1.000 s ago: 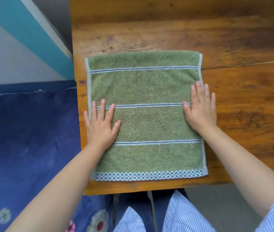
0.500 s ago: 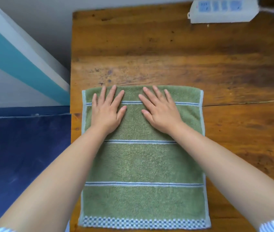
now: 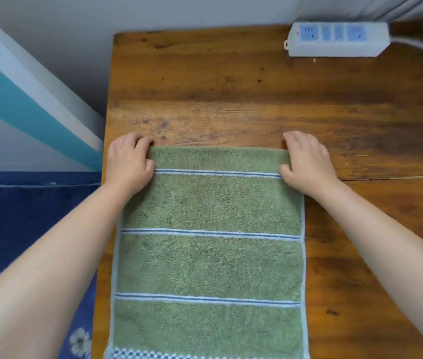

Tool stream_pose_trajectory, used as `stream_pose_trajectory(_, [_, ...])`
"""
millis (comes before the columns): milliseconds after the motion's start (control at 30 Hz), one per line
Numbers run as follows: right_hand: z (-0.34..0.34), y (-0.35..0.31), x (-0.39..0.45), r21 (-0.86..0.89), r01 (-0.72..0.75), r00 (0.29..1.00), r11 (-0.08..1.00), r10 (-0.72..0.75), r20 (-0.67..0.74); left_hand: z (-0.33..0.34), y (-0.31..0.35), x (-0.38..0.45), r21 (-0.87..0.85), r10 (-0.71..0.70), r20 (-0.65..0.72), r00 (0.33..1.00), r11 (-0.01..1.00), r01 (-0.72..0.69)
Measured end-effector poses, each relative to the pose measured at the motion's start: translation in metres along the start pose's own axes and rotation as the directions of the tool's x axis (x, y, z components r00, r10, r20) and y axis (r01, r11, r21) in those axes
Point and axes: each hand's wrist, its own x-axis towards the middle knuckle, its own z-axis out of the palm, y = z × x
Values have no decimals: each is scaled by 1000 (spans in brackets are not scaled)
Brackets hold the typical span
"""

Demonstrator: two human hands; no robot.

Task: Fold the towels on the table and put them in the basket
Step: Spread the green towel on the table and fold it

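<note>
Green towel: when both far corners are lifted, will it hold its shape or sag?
The green towel is terry cloth, so it will probably sag between the left hand and right hand. It looks thin and light. Its nap likely grips the wooden table, dragging rather than sliding.

A single head view looks steeply down from above the near edge of the table (image 3: 231, 81), facing its far edge and the wall. It sits close: the forearms enter from the bottom corners, the towel (image 3: 210, 255) fills the centre, and floor shows at left.
</note>
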Motion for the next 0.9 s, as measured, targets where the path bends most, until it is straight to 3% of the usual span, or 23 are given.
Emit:
stream_pose_trajectory(167, [-18, -11, 8, -135, -12, 999, 991, 18, 39, -22, 6, 9, 129, -21, 134, 991, 992, 3])
stream_pose_trajectory(300, [-27, -8, 1, -112, 7, 999, 994, -2, 49, -29, 5, -6, 113, -9, 69, 998, 994, 1])
stream_pose_trajectory(500, [-14, 4, -65, 92, 94, 966, 991, -69, -249, -27, -8, -68, 3, 116, -81, 990, 993, -117])
stream_pose_trajectory(667, [23, 1, -140, 96, 237, 847, 967, -157, -509, -6, -33, -148, -33, 253, -228, 940, 963, -268])
stream_pose_trajectory(900, [62, -15, -230, 133, 217, 805, 967, -101, -585, 3, -57, -227, 35, 453, -263, 852, 887, -461])
